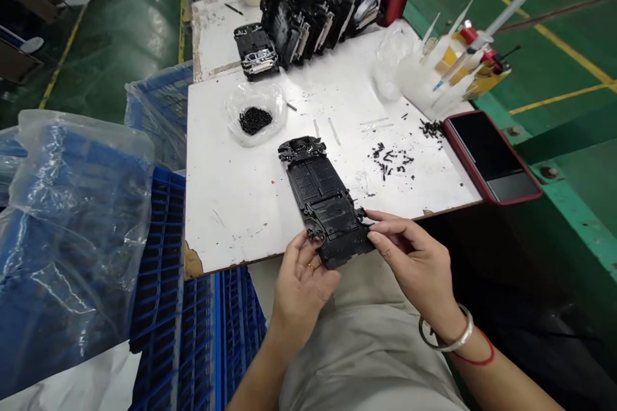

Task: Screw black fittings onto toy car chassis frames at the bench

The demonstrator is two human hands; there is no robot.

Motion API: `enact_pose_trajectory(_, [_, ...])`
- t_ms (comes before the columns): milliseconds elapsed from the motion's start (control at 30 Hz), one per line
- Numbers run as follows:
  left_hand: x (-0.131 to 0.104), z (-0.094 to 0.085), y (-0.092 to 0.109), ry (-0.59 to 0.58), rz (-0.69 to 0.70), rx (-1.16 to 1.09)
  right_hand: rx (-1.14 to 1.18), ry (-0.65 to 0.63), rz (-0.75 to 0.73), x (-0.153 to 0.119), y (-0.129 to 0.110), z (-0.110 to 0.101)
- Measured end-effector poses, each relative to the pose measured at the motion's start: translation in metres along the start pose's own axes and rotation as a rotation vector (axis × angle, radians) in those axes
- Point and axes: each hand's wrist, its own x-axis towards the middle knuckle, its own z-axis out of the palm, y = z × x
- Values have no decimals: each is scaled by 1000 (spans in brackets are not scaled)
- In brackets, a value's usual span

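A black toy car chassis [321,186] lies lengthwise over the front edge of the white worktable [231,205], its near end sticking out toward me. My left hand [301,286] grips the near left corner, fingers curled beneath and beside it; a ring shows on one finger. At the near right corner, my right hand [409,253] pinches the chassis between thumb and fingers. Small black parts [390,160] are scattered to the right of the chassis. Beyond its far end, a clear plastic bag [231,122] holds a heap of small black pins [255,120].
Several similar black chassis [294,22] stand in a leaning row at the back. On the right are a red-cased phone [491,157], a syringe [496,16] and a yellow holder [486,80]. Blue crates [159,231] with plastic film [77,205] flank the left.
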Motion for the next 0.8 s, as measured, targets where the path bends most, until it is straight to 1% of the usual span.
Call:
enact_pose_trajectory(33, [-3, 2, -2, 13, 1, -3, -18, -30, -6, -2, 0, -1])
enact_pose_trajectory(100, [-6, 2, -5, 60, 10, -12, -76, -140, -45, -1, -1, -7])
enact_pose_trajectory(167, [-8, -1, -6, 83, 14, -39, -171, -262, -111, 8, -6, -16])
enact_pose_trajectory(233, [-10, -7, -6, 78, 15, -74, -286, -312, -199, 30, -16, -21])
enact_pose_trajectory(300, [-13, -13, -6, 69, 9, -107, -373, -293, -307, 62, -28, -16])
enact_pose_trajectory(333, [-14, -15, -5, 74, 5, -121, -396, -286, -363, 81, -35, -7])
enact_pose_trajectory(400, [-16, -19, -6, 100, -10, -145, -431, -331, -462, 120, -47, 21])
enact_pose_trajectory(467, [-17, -22, -8, 125, -31, -173, -518, -431, -507, 158, -56, 59])
enact_pose_trajectory(567, [-17, -25, -10, 125, -39, -221, -799, -524, -551, 199, -65, 119])
enact_pose_trajectory(633, [-16, -26, -12, 147, -24, -258, -874, -545, -553, 216, -67, 153])
enact_pose_trajectory(667, [-16, -27, -12, 163, -16, -279, -901, -550, -545, 221, -67, 166])
enact_pose_trajectory(733, [-15, -30, -12, 181, -6, -314, -936, -552, -517, 227, -65, 185])
enact_pose_trajectory(800, [-14, -33, -11, 179, 0, -334, -958, -551, -490, 230, -61, 195])
